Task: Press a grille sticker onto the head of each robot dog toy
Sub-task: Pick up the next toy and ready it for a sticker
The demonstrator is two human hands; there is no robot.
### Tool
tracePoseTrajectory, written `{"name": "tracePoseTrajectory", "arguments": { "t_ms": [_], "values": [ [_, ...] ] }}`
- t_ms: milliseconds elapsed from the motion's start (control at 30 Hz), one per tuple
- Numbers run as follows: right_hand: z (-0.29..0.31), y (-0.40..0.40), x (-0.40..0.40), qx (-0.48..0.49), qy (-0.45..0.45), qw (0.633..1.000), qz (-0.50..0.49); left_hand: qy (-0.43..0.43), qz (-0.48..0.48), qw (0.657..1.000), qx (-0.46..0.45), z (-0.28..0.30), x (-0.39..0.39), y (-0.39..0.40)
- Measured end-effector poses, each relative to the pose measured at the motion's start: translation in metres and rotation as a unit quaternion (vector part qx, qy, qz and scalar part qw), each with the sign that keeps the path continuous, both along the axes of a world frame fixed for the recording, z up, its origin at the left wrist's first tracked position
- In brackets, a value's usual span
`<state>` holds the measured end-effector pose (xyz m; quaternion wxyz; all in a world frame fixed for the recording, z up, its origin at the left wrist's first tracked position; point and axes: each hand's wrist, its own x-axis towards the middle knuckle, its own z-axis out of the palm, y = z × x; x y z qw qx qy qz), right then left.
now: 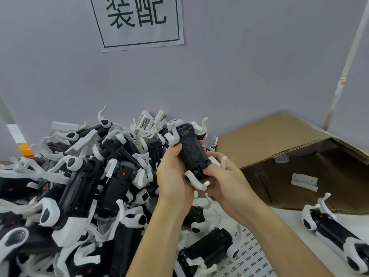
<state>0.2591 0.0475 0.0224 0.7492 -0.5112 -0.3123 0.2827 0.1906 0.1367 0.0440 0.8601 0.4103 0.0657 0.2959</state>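
Two hands, left (173, 172) and right (223, 177), grip one dog (192, 154) belly-up over the pile (83, 186), right fingertips pinching its near end, so a sticker could easily go on crooked if it twists.

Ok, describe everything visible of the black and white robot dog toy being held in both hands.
The black and white plastic robot dog toy is held up above the pile, its black underside toward the camera, long axis running away from the viewer. White curved legs stick out at both ends. Stepped seams run along the glossy black body. The left hand grips its left side with the thumb across the body; the right hand pinches the near end, fingers among the white legs. Its head and any grille sticker cannot be seen.
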Motion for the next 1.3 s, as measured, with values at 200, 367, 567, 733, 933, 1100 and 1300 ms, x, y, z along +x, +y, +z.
{"name": "tracePoseTrajectory", "arguments": {
  "t_ms": [200, 367, 567, 733, 933, 1100, 1300],
  "values": [
    [-0.0017, -0.001, 0.0019, -0.003, -0.019, 0.999, 0.027, -0.006, 0.002, 1.0, 0.003, -0.0041, 0.0022, 0.0062],
    [-0.0036, 0.0012, 0.0025, -0.022, -0.042, 0.999, -0.008, -0.003, 0.008, 1.0, 0.017, -0.0042, 0.0035, 0.0065],
    [-0.0028, -0.0013, 0.0034, -0.037, -0.054, 0.998, 0.019, -0.004, -0.007, 1.0, 0.012, -0.0076, 0.0035, 0.0083],
    [-0.0015, -0.0022, 0.0035, -0.018, -0.029, 0.999, 0.031, 0.003, -0.001, 1.0, 0.028, -0.0066, 0.0042, 0.0081],
    [-0.0031, -0.0037, 0.0028, -0.01, -0.031, 0.999, 0.044, -0.001, 0.003, 1.0, 0.028, -0.0062, 0.0032, 0.0078],
    [-0.0025, -0.0034, 0.0041, -0.016, -0.032, 0.998, 0.055, -0.023, -0.02, 0.999, 0.016, -0.0059, 0.0043, 0.0088],
    [-0.0061, -0.001, 0.0033, -0.04, -0.062, 0.997, -0.001, 0.015, -0.031, 0.999, 0.013, -0.0055, 0.0054, 0.0059]
  ]
}}
